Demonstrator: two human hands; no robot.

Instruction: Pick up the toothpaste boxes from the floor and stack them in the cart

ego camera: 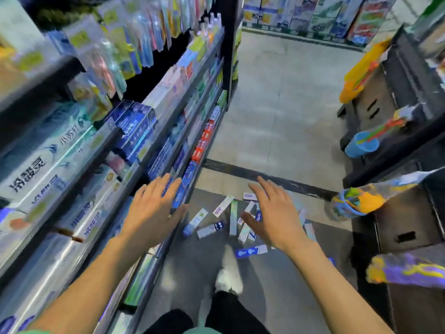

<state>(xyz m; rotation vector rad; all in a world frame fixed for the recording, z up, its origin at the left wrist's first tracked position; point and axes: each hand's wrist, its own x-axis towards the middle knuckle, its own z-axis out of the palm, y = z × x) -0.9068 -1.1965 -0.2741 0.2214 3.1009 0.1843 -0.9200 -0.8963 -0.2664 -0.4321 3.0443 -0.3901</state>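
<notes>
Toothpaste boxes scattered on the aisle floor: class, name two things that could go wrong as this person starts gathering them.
1. The white shoe stands close to the toothpaste boxes; a step forward might crush one.
2. Both the left hand and right hand are open and empty; grabbing several boxes at once may drop some.

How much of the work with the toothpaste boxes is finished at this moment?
Nothing looks done yet: the toothpaste boxes lie scattered on the floor. The left hand and right hand are open above them, holding nothing. All picking and stacking remains; no cart is clearly visible.
</notes>
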